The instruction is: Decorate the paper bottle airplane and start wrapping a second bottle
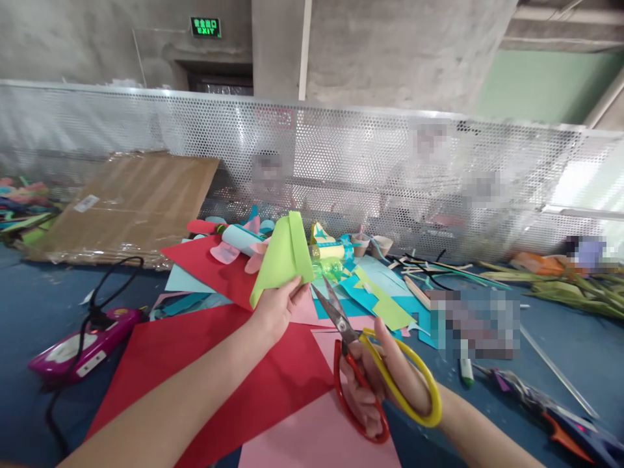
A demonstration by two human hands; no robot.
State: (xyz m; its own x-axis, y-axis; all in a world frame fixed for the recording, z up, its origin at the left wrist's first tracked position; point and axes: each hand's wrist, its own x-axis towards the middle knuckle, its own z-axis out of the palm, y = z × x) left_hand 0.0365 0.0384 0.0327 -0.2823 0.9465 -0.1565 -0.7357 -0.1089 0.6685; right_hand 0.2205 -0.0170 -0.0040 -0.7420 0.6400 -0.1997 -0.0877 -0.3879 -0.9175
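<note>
My left hand [275, 311] pinches the lower edge of a folded lime-green paper [283, 256] and holds it up over the table. My right hand [377, 383] has its fingers through the red and yellow handles of a pair of scissors [363, 354]. The blades point up and left, with their tips just below the green paper's right corner. Under both hands lie a large red paper sheet [209, 370] and a pink sheet [316, 435].
Blue tabletop [34, 305] with a purple glue gun [82, 344] and its black cord at left, a cardboard sheet [131, 201] behind it, cut paper scraps and paper crafts [370, 286] in the middle, sticks and leaves at right, a perforated metal screen [341, 162] behind.
</note>
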